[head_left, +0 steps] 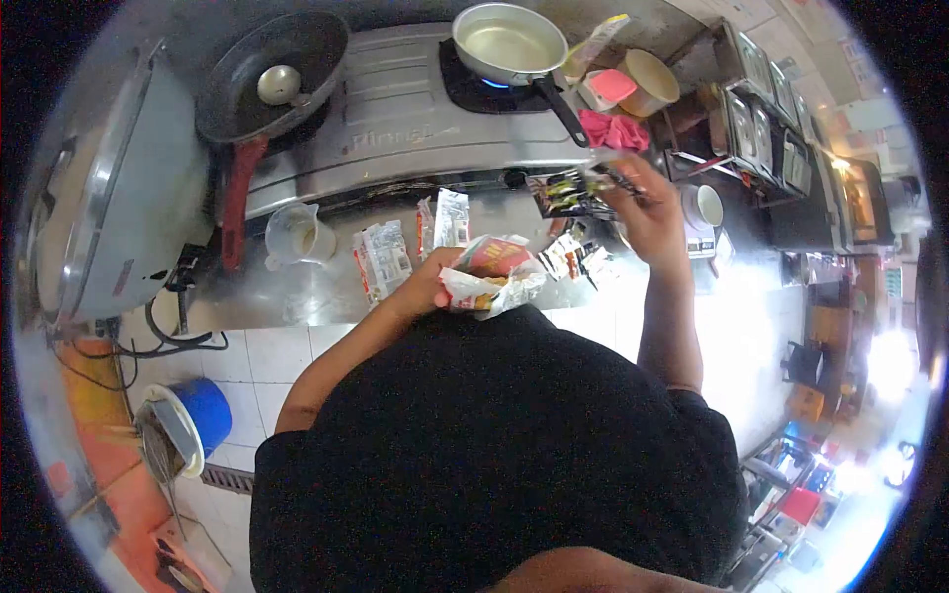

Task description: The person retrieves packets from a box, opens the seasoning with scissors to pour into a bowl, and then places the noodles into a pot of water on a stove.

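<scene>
My left hand (433,283) is closed on an opened white and red food packet (494,275) at the counter's front edge. My right hand (643,203) is raised over the counter to the right, its fingers closed on several dark sachets (571,195). Below them, more small black and white sachets (573,257) lie on the steel counter (326,287). Left of the opened packet are silver and red packets (384,259), and another silver packet (451,219) is just behind it. A clear measuring cup (300,235) sits farther left.
Behind the counter, a pan of liquid (509,44) is on a lit burner, its handle pointing toward me. A dark wok (232,84) holding a ladle (279,86) is at left. A pink cloth (613,129) and tan container (650,81) stand right. A blue bucket (206,413) is below left.
</scene>
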`<state>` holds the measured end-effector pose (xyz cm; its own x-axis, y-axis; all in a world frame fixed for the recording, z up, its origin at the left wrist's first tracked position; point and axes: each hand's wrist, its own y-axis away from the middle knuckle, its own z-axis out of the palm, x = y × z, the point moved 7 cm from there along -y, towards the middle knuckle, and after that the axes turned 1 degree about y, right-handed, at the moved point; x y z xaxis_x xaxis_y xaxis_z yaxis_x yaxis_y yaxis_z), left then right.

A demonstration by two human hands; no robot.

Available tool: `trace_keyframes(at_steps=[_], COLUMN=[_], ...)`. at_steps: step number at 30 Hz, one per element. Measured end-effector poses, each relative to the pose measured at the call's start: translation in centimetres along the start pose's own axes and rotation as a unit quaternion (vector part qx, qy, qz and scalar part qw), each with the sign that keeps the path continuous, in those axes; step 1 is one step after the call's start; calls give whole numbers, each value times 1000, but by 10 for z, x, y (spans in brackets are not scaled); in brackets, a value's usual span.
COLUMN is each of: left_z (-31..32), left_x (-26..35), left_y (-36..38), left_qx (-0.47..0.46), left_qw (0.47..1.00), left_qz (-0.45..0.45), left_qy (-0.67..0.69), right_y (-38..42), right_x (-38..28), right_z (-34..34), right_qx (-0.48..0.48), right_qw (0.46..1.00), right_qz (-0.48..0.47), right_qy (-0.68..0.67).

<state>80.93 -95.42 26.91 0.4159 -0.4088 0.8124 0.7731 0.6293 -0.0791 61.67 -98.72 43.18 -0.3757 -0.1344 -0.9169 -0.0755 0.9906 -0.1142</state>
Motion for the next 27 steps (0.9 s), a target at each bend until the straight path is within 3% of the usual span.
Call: trace_keyframes(at_steps=[1,2,4,5,7,10,12,13,14,16,17,19,20,22,23,24,26,27], left_z=[1,-3,-11,-4,-11,-9,-10,-6,0,11,16,20,22,10,-6,-16,-45,-58], left_x=[2,-2,-15,-1,-12,-7,-10,-7,0,8,14,20,15,9,-9,-20,-36,-48], left_y=[1,0,1,8,14,14,12,11,11,7,3,-4,-9,-18,-32,-43,-55,-61], left_qx=[9,4,-40,41,64,81,79,82,93,103,100,96,80,157,200,190,230,217], left_qw=[1000,1000,998,996,995,993,979,978,978,977,971,939,940,976,966,968,920,910], left_qz=[9,8,15,-59,-73,-83,-131,-130,-115,-107,-79,-64,-69,-12,-98,-100,-66,-41], left_qy=[10,12,39,46,16,-32,-136,-138,-146,-152,-200,-323,-326,-150,-131,-131,-310,-351], right_y=[-1,0,5,11,20,43,55,53,48,37,34,38,37,26,11,3,-7,-4], right_x=[16,42,112,131,162,221,225,199,162,60,34,-4,-4,-9,19,39,99,125], right_z=[-2,-4,-3,-1,-1,12,24,28,30,21,14,26,26,45,42,32,4,0], right_qx=[-6,-2,-31,-31,16,-36,-72,-67,-69,23,27,-133,-118,-172,-155,-141,-66,-63], right_qw=[984,984,938,938,892,862,906,927,928,989,990,983,986,952,953,961,982,981], right_qz=[-69,-67,58,59,57,114,88,10,8,-59,-52,-121,-116,-197,-182,-130,40,43], right_qy=[163,166,339,340,448,493,409,369,367,132,129,32,34,158,184,197,174,177])
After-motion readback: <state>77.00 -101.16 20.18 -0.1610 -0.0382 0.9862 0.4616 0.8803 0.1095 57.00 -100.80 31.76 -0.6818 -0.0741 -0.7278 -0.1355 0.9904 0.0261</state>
